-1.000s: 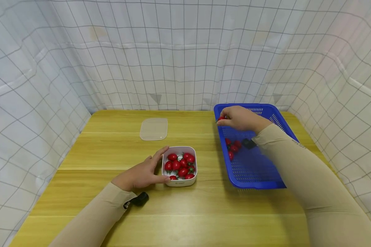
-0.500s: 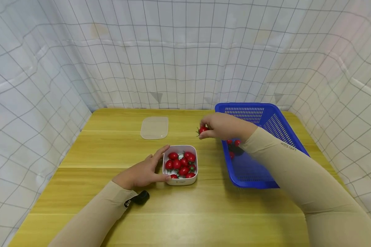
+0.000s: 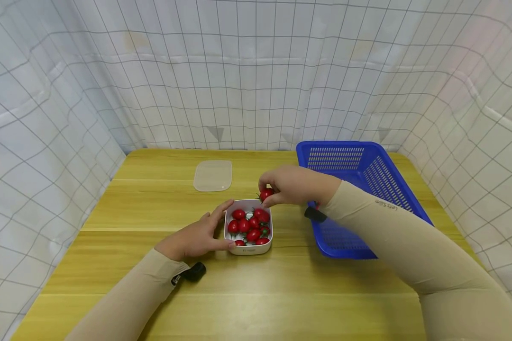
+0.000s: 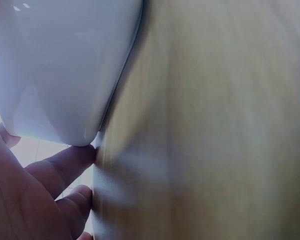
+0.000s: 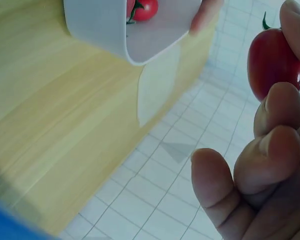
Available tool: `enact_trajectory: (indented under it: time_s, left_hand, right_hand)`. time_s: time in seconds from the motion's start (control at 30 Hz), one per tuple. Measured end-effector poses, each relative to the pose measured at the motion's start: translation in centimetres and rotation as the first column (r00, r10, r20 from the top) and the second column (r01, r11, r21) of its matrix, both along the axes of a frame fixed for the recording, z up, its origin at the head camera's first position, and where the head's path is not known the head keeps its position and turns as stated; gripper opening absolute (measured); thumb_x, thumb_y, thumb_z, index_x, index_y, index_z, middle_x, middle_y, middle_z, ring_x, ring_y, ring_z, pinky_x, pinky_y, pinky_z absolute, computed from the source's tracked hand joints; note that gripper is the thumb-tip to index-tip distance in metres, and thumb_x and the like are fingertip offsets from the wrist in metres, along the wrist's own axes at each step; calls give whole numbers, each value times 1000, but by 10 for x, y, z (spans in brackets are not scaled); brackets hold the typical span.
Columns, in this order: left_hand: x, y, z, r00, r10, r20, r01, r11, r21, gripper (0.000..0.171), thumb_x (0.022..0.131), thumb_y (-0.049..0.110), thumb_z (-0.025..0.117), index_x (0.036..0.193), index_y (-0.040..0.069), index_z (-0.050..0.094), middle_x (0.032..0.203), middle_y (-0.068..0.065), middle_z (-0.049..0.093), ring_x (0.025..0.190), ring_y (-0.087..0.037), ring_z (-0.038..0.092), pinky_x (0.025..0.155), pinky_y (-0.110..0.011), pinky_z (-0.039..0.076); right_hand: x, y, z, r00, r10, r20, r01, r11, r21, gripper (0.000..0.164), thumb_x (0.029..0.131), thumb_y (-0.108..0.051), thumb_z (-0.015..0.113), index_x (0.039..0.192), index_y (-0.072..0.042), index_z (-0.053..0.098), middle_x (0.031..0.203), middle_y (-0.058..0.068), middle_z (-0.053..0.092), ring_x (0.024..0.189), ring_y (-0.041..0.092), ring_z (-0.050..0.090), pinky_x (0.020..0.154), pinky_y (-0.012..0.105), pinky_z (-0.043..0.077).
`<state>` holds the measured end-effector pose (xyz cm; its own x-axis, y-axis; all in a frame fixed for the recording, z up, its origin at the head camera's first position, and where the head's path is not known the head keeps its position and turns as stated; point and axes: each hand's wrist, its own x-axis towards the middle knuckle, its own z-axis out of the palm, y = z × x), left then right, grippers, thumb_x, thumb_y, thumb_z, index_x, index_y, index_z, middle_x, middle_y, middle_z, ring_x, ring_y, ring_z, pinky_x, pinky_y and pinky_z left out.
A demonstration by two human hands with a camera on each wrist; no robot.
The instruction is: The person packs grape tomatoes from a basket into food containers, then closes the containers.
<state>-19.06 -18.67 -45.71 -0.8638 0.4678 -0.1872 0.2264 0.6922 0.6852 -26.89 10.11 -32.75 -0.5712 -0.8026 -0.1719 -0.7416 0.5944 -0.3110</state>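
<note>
In the head view a small white plastic container (image 3: 248, 251) with several red cherry tomatoes (image 3: 253, 235) inside stands on the wooden table. My left hand (image 3: 194, 240) holds its left side, thumb at the front corner and index finger at the back corner. The left wrist view shows fingertips (image 4: 82, 156) against the container's smooth wall. My right hand (image 3: 296, 183) pinches a cherry tomato (image 3: 266, 194) with a green stem over the container's back right corner. In the right wrist view that tomato (image 5: 271, 65) sits between thumb and fingers, the other fingers curled loosely.
A blue perforated basket (image 3: 373, 163) stands to the right, partly covered by my right forearm; a bit of red shows inside it. A flat translucent lid (image 3: 213, 175) lies behind the container. White grid-patterned curtain (image 3: 256, 85) surrounds the table's back and sides.
My right hand has carried a cherry tomato out of the blue basket, leftward to the container's back right corner. My left hand has stayed at the container.
</note>
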Motion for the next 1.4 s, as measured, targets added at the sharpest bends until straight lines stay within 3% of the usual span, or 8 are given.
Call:
enact_trajectory:
  time_s: [0.43, 0.73, 0.93, 1.03, 1.13, 1.3, 1.4]
  left_hand:
    - [-1, -1, 0, 1000, -1, 11, 1, 1000, -11, 107, 91, 58, 75, 169, 37, 4, 176, -12, 20, 157, -61, 9, 121, -78, 19]
    - [1, -1, 0, 1000, -8, -8, 8, 1000, -8, 106, 92, 57, 75, 170, 34, 6, 176, -12, 21, 157, -60, 13, 122, -77, 20]
    - [1, -1, 0, 1000, -4, -8, 4, 1000, 1, 108, 91, 58, 75, 169, 34, 6, 175, -13, 20, 156, -62, 12, 121, -77, 20]
    - [0, 0, 1, 1000, -6, -12, 6, 1000, 6, 109, 90, 57, 76, 170, 33, 6, 176, -13, 20, 156, -61, 12, 123, -75, 18]
    - [0, 1, 2, 1000, -10, -16, 10, 1000, 10, 109, 90, 56, 77, 170, 31, 6, 176, -13, 20, 157, -59, 12, 126, -73, 14]
    - [1, 0, 3, 1000, -9, -15, 9, 1000, 4, 109, 91, 56, 76, 170, 31, 6, 175, -15, 20, 156, -62, 11, 123, -76, 18]
    - [2, 0, 2, 1000, -3, -7, 3, 1000, 1, 108, 91, 56, 76, 170, 33, 6, 175, -15, 19, 156, -63, 10, 120, -79, 20]
  right_hand:
    - [14, -17, 0, 998, 69, -8, -69, 997, 25, 29, 97, -40, 77, 115, -17, 70, 80, -6, 64, 72, 10, 57, 65, 26, 49]
    - [16, -20, -3, 996, 88, -3, -88, 996, 23, 46, 100, -41, 73, 136, -14, 67, 74, -6, 62, 67, 9, 56, 61, 26, 47]
    - [1, 5, 1, 999, -46, -16, 45, 995, -90, 40, 103, -38, 69, 137, -15, 67, 75, -6, 61, 65, 10, 55, 63, 29, 49]
    - [-13, 26, 0, 988, -153, -23, 147, 975, -166, 37, 105, -34, 66, 136, -13, 68, 73, -4, 59, 62, 11, 52, 63, 30, 47]
    - [-30, 50, -3, 963, -269, -22, 259, 943, -208, 34, 107, -29, 63, 136, -11, 67, 74, -1, 58, 61, 14, 50, 64, 33, 46]
    - [-55, 90, -13, 915, -403, -27, 395, 907, -148, 28, 107, -23, 62, 130, -10, 70, 93, 7, 69, 74, 19, 58, 71, 38, 49]
    - [-65, 110, -24, 919, -395, -14, 393, 918, -56, 25, 104, -17, 66, 127, -7, 72, 107, 10, 74, 86, 21, 64, 80, 43, 54]
